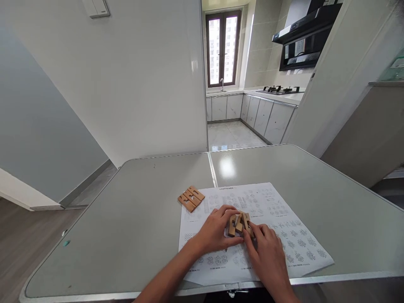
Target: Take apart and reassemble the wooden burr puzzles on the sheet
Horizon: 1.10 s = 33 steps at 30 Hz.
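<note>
Several small wooden puzzle pieces are grouped over the printed paper sheet, near its middle. My left hand curves around the group from the left, index finger along the far side and thumb along the near side. From the right, my right hand has its fingertips closed on the slotted wooden piece at the group's right side. How the pieces interlock is partly hidden by my fingers. Flat wooden pieces with cut-out holes lie side by side across the paper's far left corner.
The sheet, covered with line diagrams, lies on a grey-green table with a pale metal rim. A seam strip crosses the tabletop. A small teal bit sits near the left edge. Beyond are a white wall and a kitchen.
</note>
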Each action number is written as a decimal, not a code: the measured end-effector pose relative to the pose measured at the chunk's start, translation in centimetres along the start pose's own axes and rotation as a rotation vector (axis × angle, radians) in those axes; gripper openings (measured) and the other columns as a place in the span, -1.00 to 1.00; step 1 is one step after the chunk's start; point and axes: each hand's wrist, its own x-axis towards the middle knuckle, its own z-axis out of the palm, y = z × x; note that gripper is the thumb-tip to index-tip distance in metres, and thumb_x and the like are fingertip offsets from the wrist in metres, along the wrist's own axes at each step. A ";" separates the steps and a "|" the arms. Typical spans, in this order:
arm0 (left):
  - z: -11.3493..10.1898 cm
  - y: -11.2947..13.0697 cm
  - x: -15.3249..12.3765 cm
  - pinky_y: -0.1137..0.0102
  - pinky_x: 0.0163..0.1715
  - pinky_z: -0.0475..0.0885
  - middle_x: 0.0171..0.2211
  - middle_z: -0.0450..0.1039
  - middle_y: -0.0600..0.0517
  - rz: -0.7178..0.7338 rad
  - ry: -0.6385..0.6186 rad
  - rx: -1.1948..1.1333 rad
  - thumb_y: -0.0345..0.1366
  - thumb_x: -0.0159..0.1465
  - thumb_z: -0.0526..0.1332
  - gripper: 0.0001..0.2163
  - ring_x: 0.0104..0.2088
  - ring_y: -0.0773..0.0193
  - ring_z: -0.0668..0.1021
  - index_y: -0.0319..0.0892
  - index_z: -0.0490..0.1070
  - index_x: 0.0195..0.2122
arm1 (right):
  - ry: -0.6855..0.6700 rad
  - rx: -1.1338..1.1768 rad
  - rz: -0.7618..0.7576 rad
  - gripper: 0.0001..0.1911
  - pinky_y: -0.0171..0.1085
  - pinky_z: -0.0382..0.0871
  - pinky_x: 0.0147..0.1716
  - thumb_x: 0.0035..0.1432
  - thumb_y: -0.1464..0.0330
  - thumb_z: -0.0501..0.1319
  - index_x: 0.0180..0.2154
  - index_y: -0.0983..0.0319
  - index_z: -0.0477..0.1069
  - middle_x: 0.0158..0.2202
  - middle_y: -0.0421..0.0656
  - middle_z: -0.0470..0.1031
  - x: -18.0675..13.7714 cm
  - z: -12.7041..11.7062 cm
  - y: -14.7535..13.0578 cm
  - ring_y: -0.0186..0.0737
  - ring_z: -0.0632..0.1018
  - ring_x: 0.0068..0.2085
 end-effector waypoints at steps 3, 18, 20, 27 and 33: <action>-0.1 0.0 0.0 0.01 0.22 0.38 0.35 0.24 -0.18 0.003 0.003 0.017 -0.10 0.15 0.47 -0.31 0.28 -0.12 0.42 -0.02 0.27 0.28 | -0.005 0.015 -0.009 -0.43 -0.04 0.32 -0.17 0.49 -0.03 -0.13 -0.03 0.20 0.48 -0.22 -0.02 0.50 0.1 -0.1 -0.1 0.04 0.51 -0.18; -0.1 0.3 0.0 0.07 0.22 0.35 0.29 0.40 -0.07 0.023 -0.028 0.026 -0.23 0.28 0.36 -0.52 0.23 -0.01 0.50 0.00 0.34 0.22 | 0.004 0.133 0.140 -0.39 -0.01 0.30 -0.15 0.44 -0.13 -0.14 -0.14 0.19 0.42 -0.23 -0.02 0.54 0.2 -0.6 -0.8 0.08 0.51 -0.17; -0.1 0.3 0.0 0.08 0.22 0.35 0.28 0.42 -0.07 0.019 -0.025 0.019 -0.22 0.28 0.36 -0.52 0.22 -0.01 0.50 -0.01 0.34 0.21 | 0.004 0.143 0.134 -0.41 0.00 0.30 -0.14 0.44 -0.13 -0.12 -0.13 0.18 0.41 -0.23 -0.03 0.54 0.2 -0.6 -0.8 0.08 0.51 -0.17; -0.3 0.4 0.1 0.11 0.18 0.37 0.20 0.47 -0.07 0.013 -0.021 -0.002 -0.17 0.25 0.39 -0.49 0.16 0.00 0.53 -0.03 0.32 0.20 | 0.020 0.148 0.106 -0.39 0.00 0.32 -0.14 0.41 -0.16 -0.09 -0.10 0.19 0.43 -0.21 -0.01 0.54 0.2 -0.6 -0.7 0.09 0.52 -0.16; -0.1 0.1 0.1 0.10 0.14 0.40 0.17 0.47 -0.09 -0.003 -0.013 0.018 -0.11 0.19 0.44 -0.41 0.10 -0.02 0.55 -0.03 0.31 0.21 | 0.024 0.169 0.125 -0.39 -0.01 0.34 -0.14 0.40 -0.16 -0.06 -0.10 0.19 0.44 -0.19 0.00 0.55 0.2 -0.7 -0.7 0.08 0.53 -0.16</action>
